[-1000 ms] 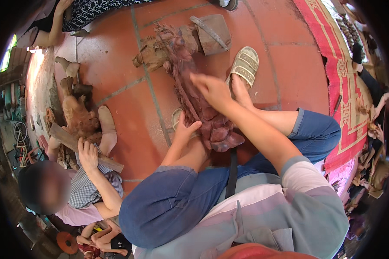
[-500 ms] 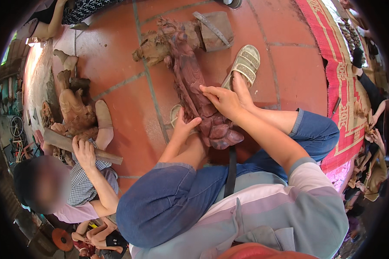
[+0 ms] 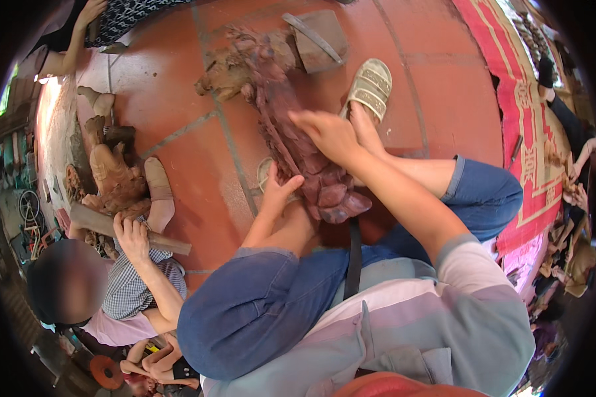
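Statue [image 3: 281, 102] lies with its far end over a log [image 3: 224, 74] — left hand [image 3: 282, 188] grips its left edge. Right hand [image 3: 329, 137] has shifted up it, fingers straightened, so probably covering a higher stretch — can't tell if holding anything. Sandal [image 3: 371, 85] just right of statue, tile floor [image 3: 195, 188] spreading left.

left hand [image 3: 279, 191] against dark red carving [image 3: 277, 102], right hand [image 3: 328, 135] over it, sandal [image 3: 371, 86] nearby, tiled floor [image 3: 453, 109]

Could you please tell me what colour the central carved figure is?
The carved figure is dark reddish brown, clearest in the head view.
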Motion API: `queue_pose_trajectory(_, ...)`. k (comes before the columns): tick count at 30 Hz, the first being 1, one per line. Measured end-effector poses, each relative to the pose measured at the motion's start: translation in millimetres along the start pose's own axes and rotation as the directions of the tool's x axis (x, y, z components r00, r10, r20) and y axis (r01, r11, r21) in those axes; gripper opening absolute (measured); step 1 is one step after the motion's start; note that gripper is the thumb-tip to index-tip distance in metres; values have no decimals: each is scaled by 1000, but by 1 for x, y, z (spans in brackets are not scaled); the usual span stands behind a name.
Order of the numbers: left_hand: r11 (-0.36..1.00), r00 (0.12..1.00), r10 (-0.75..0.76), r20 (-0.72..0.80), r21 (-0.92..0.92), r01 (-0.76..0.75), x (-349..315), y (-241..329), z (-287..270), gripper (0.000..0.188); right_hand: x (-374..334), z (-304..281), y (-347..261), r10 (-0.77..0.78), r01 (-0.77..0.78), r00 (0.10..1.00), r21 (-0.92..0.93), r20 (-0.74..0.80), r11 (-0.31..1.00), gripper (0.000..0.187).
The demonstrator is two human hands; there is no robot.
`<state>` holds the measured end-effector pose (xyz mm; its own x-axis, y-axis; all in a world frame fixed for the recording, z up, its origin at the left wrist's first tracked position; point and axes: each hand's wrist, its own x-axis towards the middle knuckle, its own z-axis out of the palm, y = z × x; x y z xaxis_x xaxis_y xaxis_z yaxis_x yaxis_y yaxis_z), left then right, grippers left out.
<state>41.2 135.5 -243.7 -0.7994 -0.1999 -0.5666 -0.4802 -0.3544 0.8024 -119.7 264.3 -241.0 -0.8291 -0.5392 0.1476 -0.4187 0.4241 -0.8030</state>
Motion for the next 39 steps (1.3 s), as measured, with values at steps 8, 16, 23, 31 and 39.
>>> queue_pose_trajectory(8,998,999,-23,34,-57,25,-1,13,10,89,2,6,0,2,1,998,39,-58,999,20)
queue_pose_trajectory(16,998,998,-55,-10,-23,54,-3,4,6,87,51,0,-12,58,-63,994,-57,-90,996,19)
queue_pose_trajectory(23,1000,1000,-20,15,6,20,-5,8,6,91,-15,-15,-3,106,-99,976,-43,193,994,21)
queue_pose_trajectory(31,999,999,-47,15,0,47,-5,18,14,94,40,1,-9,76,-78,994,-26,-83,997,20)
queue_pose_trajectory(39,1000,1000,-13,13,-15,14,-1,2,7,87,23,-3,-2,44,-46,998,-38,-48,998,21)
